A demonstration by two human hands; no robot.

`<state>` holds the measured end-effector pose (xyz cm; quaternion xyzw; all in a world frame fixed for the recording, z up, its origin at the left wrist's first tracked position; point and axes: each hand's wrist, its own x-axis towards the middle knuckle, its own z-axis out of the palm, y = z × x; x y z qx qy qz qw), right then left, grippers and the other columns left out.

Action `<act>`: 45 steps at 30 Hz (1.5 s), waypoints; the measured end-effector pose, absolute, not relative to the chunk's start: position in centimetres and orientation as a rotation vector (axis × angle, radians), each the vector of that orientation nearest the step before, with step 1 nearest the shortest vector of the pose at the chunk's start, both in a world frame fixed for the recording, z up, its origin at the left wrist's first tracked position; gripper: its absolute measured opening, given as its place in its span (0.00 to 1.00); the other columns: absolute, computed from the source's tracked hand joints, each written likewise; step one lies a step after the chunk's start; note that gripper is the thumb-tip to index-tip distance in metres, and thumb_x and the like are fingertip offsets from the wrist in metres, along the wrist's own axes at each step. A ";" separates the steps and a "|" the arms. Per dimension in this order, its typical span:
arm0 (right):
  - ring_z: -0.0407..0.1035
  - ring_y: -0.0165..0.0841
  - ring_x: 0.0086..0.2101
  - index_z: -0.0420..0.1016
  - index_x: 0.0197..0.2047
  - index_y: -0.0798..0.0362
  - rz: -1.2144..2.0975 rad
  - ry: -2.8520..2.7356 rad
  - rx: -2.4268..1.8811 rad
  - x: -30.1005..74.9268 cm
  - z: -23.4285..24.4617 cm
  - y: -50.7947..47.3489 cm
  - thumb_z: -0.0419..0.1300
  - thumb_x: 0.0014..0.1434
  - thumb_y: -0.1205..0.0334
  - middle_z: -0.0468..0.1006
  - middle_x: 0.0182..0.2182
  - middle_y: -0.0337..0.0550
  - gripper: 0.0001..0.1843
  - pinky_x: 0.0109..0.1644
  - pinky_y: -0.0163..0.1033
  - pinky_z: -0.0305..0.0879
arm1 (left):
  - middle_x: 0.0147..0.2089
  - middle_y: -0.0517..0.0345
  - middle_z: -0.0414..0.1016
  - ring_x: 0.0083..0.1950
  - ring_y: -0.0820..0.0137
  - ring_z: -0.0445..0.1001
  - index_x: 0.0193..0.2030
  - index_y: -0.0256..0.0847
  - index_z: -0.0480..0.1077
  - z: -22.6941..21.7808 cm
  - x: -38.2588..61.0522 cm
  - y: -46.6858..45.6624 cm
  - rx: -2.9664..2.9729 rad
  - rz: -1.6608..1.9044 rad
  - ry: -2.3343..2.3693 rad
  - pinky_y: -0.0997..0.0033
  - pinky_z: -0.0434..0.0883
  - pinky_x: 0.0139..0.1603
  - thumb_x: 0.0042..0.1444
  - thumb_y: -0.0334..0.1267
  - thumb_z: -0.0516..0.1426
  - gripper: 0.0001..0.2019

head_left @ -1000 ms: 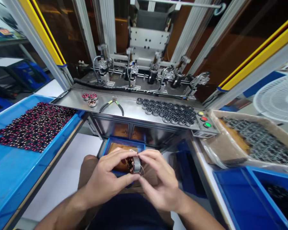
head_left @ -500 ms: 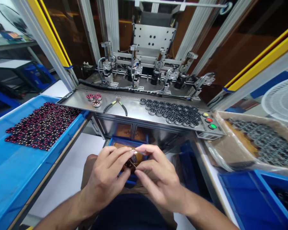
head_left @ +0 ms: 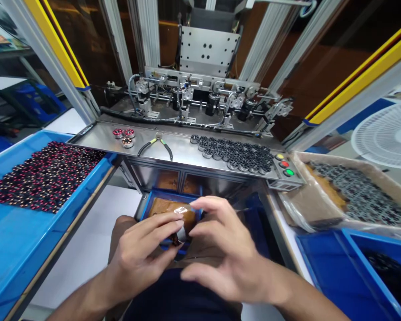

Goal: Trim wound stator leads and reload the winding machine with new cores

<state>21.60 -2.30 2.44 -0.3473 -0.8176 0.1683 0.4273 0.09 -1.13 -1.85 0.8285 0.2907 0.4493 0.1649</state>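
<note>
My left hand pinches a small wound motor stator over my lap; copper shows on its dark body, and the fingers hide much of it. Just to the right, my right hand is apart from it, thumb and fingers spread with nothing between them. Beneath both hands a blue bin with brown material inside stands by my knees. On the metal ledge lie black-and-yellow handled cutters, spread apart, and a few stators with red and copper tops.
Rows of black stators stand on the ledge beside yellow, red and green buttons. Behind is a machine with several clamping stations. A blue tray of wound parts lies left; a lined carton and blue bin are right.
My right hand has let go of the thin wire end at the stator and drawn away, its fingers opening. The left hand keeps the stator. The view has shifted slightly.
</note>
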 end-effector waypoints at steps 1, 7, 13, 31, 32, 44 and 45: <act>0.67 0.44 0.54 0.75 0.40 0.59 0.405 -2.093 -0.852 21.4 2.5 -2.4 0.68 0.55 0.64 0.71 0.51 0.60 0.11 0.58 0.49 0.67 | 0.53 0.49 0.79 0.53 0.68 0.78 0.55 0.39 0.71 -1.8 0.2 -1.1 2.366 1.278 0.833 0.73 0.74 0.57 0.53 0.21 0.61 0.22; 0.68 0.38 0.53 0.73 0.39 0.57 0.371 -2.101 -0.993 22.8 2.6 -2.1 0.59 0.63 0.70 0.72 0.50 0.56 0.03 0.55 0.44 0.70 | 0.49 0.56 0.80 0.49 0.69 0.79 0.53 0.45 0.72 -1.9 0.0 -1.1 2.102 1.144 0.960 0.75 0.77 0.50 0.51 0.29 0.66 0.21; 0.63 0.43 0.60 0.77 0.45 0.55 -0.094 -2.259 -0.597 22.3 2.4 -2.8 0.64 0.59 0.63 0.76 0.51 0.53 0.11 0.61 0.48 0.67 | 0.44 0.58 0.82 0.35 0.73 0.80 0.50 0.45 0.75 -1.5 0.2 -1.0 1.969 1.144 1.118 0.78 0.78 0.36 0.52 0.33 0.66 0.18; 0.68 0.45 0.57 0.78 0.43 0.59 -0.012 -2.327 -0.594 21.5 1.8 -0.8 0.60 0.63 0.67 0.79 0.51 0.57 0.08 0.55 0.51 0.72 | 0.35 0.64 0.80 0.27 0.78 0.76 0.48 0.48 0.76 -1.5 -0.6 -1.1 1.772 1.029 1.049 0.83 0.76 0.29 0.48 0.30 0.68 0.19; 0.68 0.46 0.57 0.78 0.44 0.58 0.061 -2.320 -0.620 21.4 1.8 -0.8 0.62 0.62 0.65 0.78 0.52 0.59 0.08 0.55 0.53 0.72 | 0.36 0.63 0.81 0.28 0.78 0.76 0.48 0.48 0.75 -1.5 -0.6 -1.1 1.769 1.038 1.045 0.83 0.76 0.30 0.49 0.30 0.67 0.20; 0.72 0.44 0.50 0.77 0.37 0.53 0.256 -1.964 -0.786 20.7 0.3 -1.4 0.63 0.59 0.70 0.79 0.46 0.54 0.03 0.54 0.57 0.72 | 0.50 0.53 0.81 0.46 0.65 0.82 0.50 0.46 0.76 -2.5 0.0 -1.5 1.295 1.100 0.798 0.73 0.81 0.45 0.50 0.27 0.67 0.20; 0.72 0.44 0.50 0.77 0.36 0.53 0.284 -1.951 -0.784 20.8 0.2 -1.4 0.63 0.59 0.70 0.79 0.46 0.53 0.03 0.54 0.57 0.72 | 0.50 0.52 0.81 0.47 0.64 0.82 0.50 0.46 0.76 -2.7 0.0 -1.6 1.291 1.117 0.778 0.72 0.80 0.46 0.50 0.27 0.67 0.20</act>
